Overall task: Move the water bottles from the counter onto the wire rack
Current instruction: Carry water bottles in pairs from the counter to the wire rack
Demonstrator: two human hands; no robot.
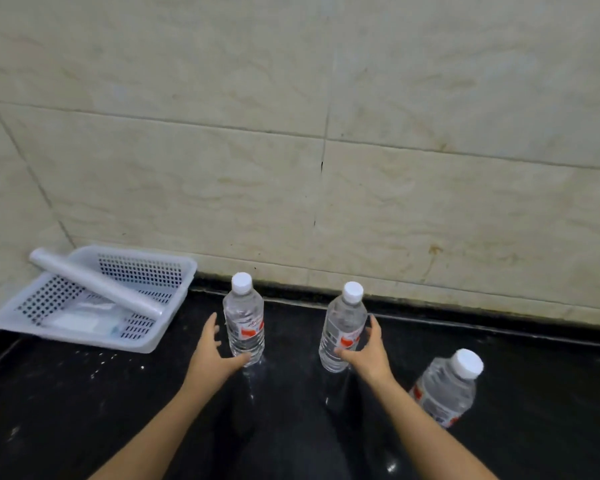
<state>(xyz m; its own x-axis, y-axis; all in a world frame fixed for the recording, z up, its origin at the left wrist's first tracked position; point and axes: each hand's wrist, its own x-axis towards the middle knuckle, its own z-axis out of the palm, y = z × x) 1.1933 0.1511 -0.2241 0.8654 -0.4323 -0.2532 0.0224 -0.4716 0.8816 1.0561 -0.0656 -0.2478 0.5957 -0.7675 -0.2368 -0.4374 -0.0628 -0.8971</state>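
Observation:
Three clear water bottles with white caps and red-and-white labels stand upright on the black counter. My left hand is spread open beside the left bottle. Its thumb reaches across the bottle's base and its fingers stay a little apart on the left side. My right hand cups the middle bottle, thumb across the front and fingers along its right side, not closed tight. The third bottle stands untouched at the right. No wire rack is in view.
A white perforated plastic basket sits in the back left corner with a white roll lying across it and a packet inside. A beige tiled wall rises right behind the bottles. White specks dot the counter near the basket.

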